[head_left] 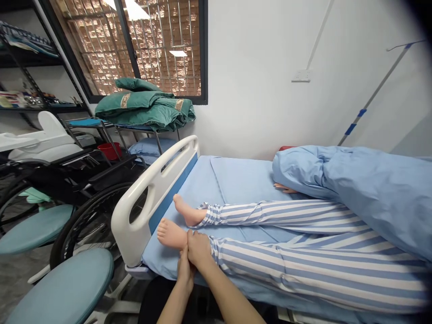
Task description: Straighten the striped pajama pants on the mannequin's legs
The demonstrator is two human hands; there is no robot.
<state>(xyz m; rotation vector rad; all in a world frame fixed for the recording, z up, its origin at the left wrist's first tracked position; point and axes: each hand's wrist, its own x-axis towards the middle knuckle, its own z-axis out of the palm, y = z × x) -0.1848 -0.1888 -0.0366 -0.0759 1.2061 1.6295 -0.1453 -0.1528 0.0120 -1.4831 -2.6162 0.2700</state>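
Observation:
A mannequin with smooth, plastic-looking feet lies on the bed in blue-and-white striped trousers. My right hand is closed over the ankle of the nearer foot, just beyond the trouser cuff. Beneath the heel of that same foot, my left hand is closed, its fingers partly hidden behind the foot and my right hand. The farther foot rests on the sheet with its toes pointing up, apart from my hands. A blue quilt covers the upper body, and a mannequin hand shows at its edge.
The white footboard stands just past the toes. Left of it are a wheelchair and round teal stools. Folded green bedding sits under the window. An IV pole rises at the right.

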